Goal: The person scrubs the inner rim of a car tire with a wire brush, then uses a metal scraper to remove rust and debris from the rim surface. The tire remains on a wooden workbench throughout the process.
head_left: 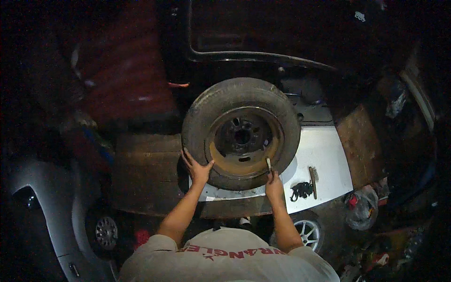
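Observation:
A tyre (199, 113) on a rusty steel wheel rim (232, 165) lies flat before me, partly over a white board (324, 141). My left hand (199, 171) rests on the tyre's lower left side, fingers spread toward the outer edge and thumb near the rim. At the lower right of the rim, my right hand (274, 183) is closed on a short, pale-ended tool (269, 164), its tip over the tyre by the rim's edge. The tool's exact kind is too small to tell. Dirt and rust mark the rim's inner wall.
On the white board lie a narrow brush (314, 182) with bristles and a tangle of black strips (300, 190). The wooden tabletop (145, 164) extends left. Below it stand a spoked wheel (307, 234) and another wheel (106, 232) by a grey car (51, 197). A plastic bag (362, 209) sits right.

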{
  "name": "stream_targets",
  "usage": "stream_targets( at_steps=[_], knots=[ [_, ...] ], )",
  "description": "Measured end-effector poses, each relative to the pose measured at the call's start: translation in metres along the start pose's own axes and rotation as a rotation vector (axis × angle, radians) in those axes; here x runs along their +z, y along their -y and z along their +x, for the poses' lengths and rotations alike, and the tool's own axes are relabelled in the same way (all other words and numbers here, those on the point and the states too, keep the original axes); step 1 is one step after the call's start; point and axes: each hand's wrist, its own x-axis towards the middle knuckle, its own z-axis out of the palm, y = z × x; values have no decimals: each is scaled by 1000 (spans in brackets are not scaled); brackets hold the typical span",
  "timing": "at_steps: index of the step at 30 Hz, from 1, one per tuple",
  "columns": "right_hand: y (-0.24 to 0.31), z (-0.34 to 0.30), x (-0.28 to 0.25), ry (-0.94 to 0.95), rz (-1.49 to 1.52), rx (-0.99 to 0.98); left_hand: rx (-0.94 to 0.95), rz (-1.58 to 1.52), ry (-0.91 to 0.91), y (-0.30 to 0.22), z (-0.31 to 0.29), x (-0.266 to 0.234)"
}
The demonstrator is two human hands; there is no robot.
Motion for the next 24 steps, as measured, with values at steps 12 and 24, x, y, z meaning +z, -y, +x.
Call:
stream_targets(
  at_steps=[12, 24],
  knots=[
    [24, 2, -38, 15, 17, -18, -11, -17, -14, -5, -5, 3],
    [-9, 5, -16, 356, -158, -110, -45, 24, -126, 1, -20, 23]
  ],
)
